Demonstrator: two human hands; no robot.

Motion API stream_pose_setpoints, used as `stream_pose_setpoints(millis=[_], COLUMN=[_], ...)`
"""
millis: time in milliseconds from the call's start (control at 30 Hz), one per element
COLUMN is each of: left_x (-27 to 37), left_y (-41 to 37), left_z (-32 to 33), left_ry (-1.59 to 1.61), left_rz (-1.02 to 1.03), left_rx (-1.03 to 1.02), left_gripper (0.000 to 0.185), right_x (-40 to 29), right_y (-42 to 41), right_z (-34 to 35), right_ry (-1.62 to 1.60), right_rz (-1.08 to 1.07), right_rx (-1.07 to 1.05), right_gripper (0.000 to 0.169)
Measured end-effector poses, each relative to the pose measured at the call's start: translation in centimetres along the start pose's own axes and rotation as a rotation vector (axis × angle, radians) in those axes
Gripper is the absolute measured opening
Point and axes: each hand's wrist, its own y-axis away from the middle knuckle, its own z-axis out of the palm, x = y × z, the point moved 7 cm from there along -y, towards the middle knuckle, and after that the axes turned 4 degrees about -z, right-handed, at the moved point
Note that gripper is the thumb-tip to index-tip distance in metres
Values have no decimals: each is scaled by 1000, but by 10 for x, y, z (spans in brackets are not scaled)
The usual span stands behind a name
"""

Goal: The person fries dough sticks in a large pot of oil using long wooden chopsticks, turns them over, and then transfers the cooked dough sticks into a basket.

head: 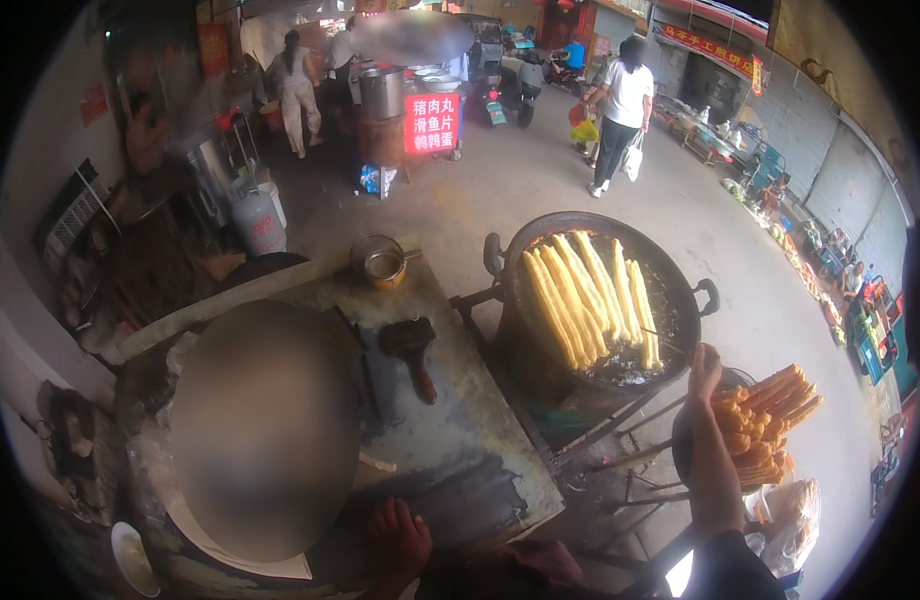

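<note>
Several long, pale yellow fried dough sticks (580,296) lie side by side in dark oil in a large two-handled wok (606,219). At the wok's right rim, my right hand (704,369) is closed on thin cooking sticks (661,337) that reach in among the dough. My left hand (400,534) rests with fingers spread at the near edge of the worktop (460,360), holding nothing visible. Browner fried dough sticks (764,427) stand piled in a wire basket (683,442) beside my right forearm. A wooden-handled scraper or brush (415,352) lies on the worktop.
A wire strainer on a pot (383,262) stands at the worktop's far edge. Its left part is blurred out. A white bowl (134,559) is at lower left, plastic bags (794,525) below the basket. Beyond are a gas cylinder (259,221), a food cart (432,124) and a walking person (623,97).
</note>
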Motion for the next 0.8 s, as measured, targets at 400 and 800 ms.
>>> stream_pose_setpoints(millis=[400,800], left_x=[-6,-14], left_y=[29,38], left_z=[52,72], left_ry=[-67,7], left_rz=[-43,-77], left_rx=[141,195], left_gripper=[49,50], right_x=[30,-48], right_y=[-16,2], right_z=[-11,10], right_ry=[-185,117], right_rz=[67,-472], right_rx=[9,-321], right_gripper=[27,14])
